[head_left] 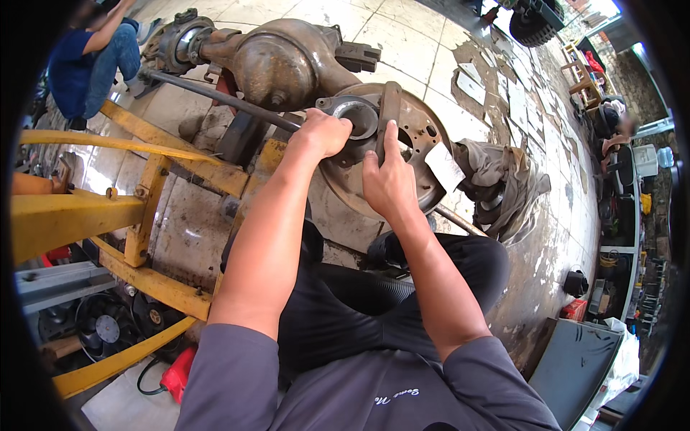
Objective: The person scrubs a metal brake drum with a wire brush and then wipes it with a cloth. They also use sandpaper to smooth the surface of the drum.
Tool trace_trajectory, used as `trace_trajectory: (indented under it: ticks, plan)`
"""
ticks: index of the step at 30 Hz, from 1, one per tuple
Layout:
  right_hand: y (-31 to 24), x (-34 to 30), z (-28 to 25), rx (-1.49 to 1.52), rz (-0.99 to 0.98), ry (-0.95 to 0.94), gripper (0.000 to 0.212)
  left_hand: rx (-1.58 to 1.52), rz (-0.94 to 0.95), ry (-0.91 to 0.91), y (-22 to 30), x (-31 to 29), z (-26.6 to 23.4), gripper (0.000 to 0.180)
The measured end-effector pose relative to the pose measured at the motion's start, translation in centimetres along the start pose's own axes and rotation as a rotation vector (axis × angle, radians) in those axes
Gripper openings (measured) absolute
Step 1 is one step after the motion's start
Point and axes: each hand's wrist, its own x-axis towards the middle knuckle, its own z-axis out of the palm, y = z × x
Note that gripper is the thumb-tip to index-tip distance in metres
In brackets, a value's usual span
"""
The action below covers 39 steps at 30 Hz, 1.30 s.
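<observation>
In front of me a round, rust-brown backing plate (433, 144) stands at the end of an axle. A grey metal ring-shaped part (357, 117) with a flanged ear sits at its centre. My left hand (325, 134) is closed on the near left edge of this ring, its underside fingers hidden. A flat metal bar (389, 108) lies upright across the plate just right of the ring. My right hand (390, 179) holds the bar's lower end between thumb and index finger, with the index stretched along it; the other fingers are hidden. A white paper (445, 167) rests on the plate's right side.
The large axle housing (277, 65) lies beyond my left hand, with a long rod (215, 95) before it. A yellow steel frame (79, 219) fills the left. Grey cloth (503, 183) drapes the axle's right end. Another person (97, 61) sits far left. A grey cabinet (575, 370) stands lower right.
</observation>
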Motion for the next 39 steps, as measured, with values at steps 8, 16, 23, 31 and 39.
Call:
trace_trajectory:
  ticks: [8, 16, 23, 31, 39]
  plan:
    - [4.2, -4.9, 0.8, 0.039, -0.141, 0.097, 0.073, 0.102, 0.052, 0.044, -0.7, 3.7, 4.2, 0.072]
    - [1.3, 0.1, 1.1, 0.038, -0.111, 0.1, 0.068, -0.081, -0.068, 0.062, -1.8, 3.2, 3.4, 0.071]
    - [4.5, -4.4, 2.0, 0.08, -0.185, 0.157, 0.072, 0.09, 0.086, 0.019, 0.3, 1.6, 2.0, 0.068]
    - [5.1, 4.7, -2.9, 0.456, -0.051, 0.102, 0.067, 0.013, 0.144, -0.01, 1.9, -4.3, -2.8, 0.071]
    - [10.0, -6.8, -2.8, 0.391, -0.068, 0.048, 0.069, -0.226, 0.033, 0.036, -0.8, -4.7, -4.1, 0.079]
